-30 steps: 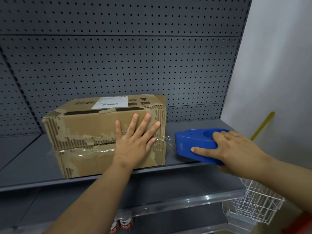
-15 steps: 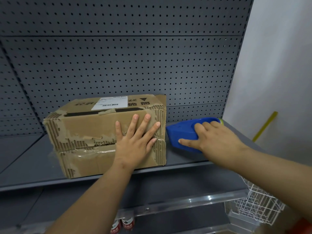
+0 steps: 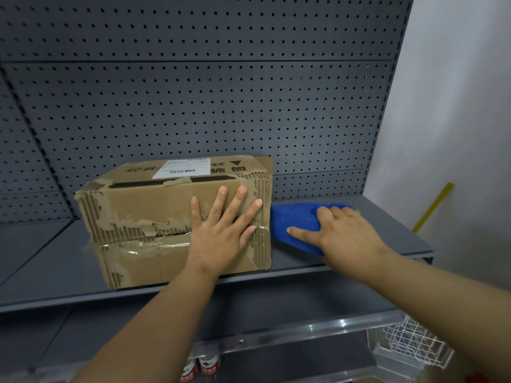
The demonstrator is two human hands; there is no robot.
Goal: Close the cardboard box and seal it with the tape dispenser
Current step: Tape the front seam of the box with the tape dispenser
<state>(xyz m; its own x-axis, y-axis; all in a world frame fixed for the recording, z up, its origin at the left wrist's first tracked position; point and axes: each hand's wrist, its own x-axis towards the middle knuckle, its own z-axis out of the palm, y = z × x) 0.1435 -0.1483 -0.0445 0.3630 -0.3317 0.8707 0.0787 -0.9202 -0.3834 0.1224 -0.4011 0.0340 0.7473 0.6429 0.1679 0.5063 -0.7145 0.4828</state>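
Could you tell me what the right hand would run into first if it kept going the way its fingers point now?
The right hand, gripping the blue tape dispenser, points left toward the cardboard box. The dispenser's nose would likely meet the box's right end first; the gap looks slight, though depth is unclear.

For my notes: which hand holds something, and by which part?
The right hand grips the blue tape dispenser over its rear. The left hand only presses flat on the cardboard box.

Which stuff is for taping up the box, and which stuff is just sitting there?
For the job:
- cardboard box, flat left hand pressing its front
- blue tape dispenser, held by the right hand beside the box
- clear tape across the box front

Just there:
- white wire basket, lower right
- yellow stick against the wall
- bottles below the shelf
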